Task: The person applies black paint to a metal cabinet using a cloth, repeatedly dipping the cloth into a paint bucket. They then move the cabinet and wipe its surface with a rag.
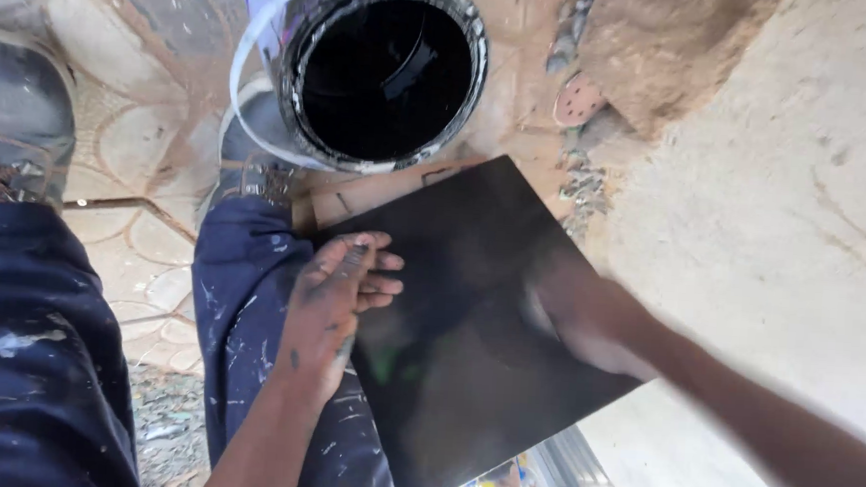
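Note:
A square black board (462,265), glossy with dark paint, rests tilted across my right thigh. My left hand (335,293), smeared with black, grips the board's left edge with its fingers lying on top. My right hand (584,318) is blurred with motion and presses on the board's right part. Whether it holds anything is unclear. Just beyond the board stands a bucket (479,66) with a white handle, holding black paint (383,80).
My legs wear navy trousers (239,302) flecked with paint and grey boots (10,117) on patterned paving (148,146). A round sanding disc (579,100) lies by a brown rock (666,37). A pale concrete surface (777,194) fills the right side.

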